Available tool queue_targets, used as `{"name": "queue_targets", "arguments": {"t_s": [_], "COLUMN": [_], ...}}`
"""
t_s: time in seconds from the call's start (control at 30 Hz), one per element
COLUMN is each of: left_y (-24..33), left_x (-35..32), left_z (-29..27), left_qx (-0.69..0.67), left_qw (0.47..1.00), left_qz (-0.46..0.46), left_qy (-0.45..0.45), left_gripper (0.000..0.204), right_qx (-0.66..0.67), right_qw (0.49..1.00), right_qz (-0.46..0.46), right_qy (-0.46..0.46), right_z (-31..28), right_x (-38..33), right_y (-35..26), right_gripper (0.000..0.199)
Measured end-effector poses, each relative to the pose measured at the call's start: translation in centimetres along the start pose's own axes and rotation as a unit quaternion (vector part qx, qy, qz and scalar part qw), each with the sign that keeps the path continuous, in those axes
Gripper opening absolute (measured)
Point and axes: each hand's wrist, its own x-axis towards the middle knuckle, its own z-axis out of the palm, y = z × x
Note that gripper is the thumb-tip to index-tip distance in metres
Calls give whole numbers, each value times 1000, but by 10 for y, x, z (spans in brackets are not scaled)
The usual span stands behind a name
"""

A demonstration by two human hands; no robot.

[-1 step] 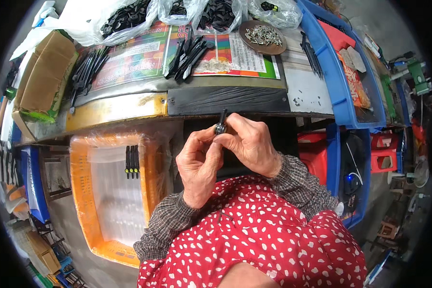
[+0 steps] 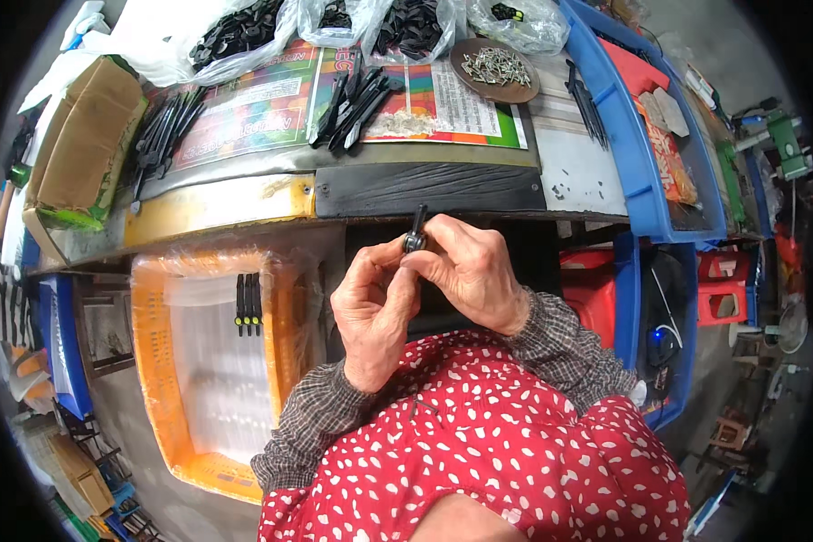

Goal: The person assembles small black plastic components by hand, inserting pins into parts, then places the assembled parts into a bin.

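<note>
Just in front of the table's near edge, both my hands close on a small black plastic part (image 2: pixel 414 240) with a round joint and a narrow stem that points up and away. My left hand (image 2: pixel 370 312) pinches it from the left with thumb and fingers. From the right, my right hand (image 2: pixel 474 271) grips it too, its thumb and bent forefinger against the round end. Fingertips hide part of the piece. Beyond my hands, several long black plastic pieces (image 2: pixel 354 108) lie in a heap on printed sheets. Another bundle of black pieces (image 2: pixel 164 135) rests farther left.
A brown round dish (image 2: pixel 506 94) holds small metal pins. Plastic bags (image 2: pixel 285 23) of black parts line the back. A cardboard box (image 2: pixel 81 135) stands left, a blue tray (image 2: pixel 637 185) right. Below the table, an orange crate (image 2: pixel 158 388) holds three black pieces (image 2: pixel 248 303) with yellow-green ends.
</note>
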Motion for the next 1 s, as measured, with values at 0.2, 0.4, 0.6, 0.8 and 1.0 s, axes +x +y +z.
{"name": "queue_targets", "arguments": {"t_s": [0.2, 0.4, 0.6, 0.8, 1.0], "left_y": [1, 5, 7, 2, 0], "left_x": [0, -4, -3, -3, -4], "left_z": [-2, -4, -2, 0, 0], "left_qx": [-11, -3, -9, 5, 40], "left_qw": [1000, 999, 999, 1000, 999], "left_qz": [-29, -33, -36, -13, -2], "left_qy": [-2, 11, 1, 4, 22], "left_gripper": [20, 20, 20, 20, 22], "right_qx": [-118, -103, -35, 28, 111], "right_qw": [990, 992, 999, 999, 991], "right_qz": [-71, -69, -21, 25, 73], "right_qy": [32, 19, 29, 20, -6], "right_z": [4, 7, 7, 8, 8], "right_x": [-1, -1, -3, -4, -3], "right_y": [0, -1, -4, -2, -2], "right_gripper": [29, 27, 26, 27, 29]}}
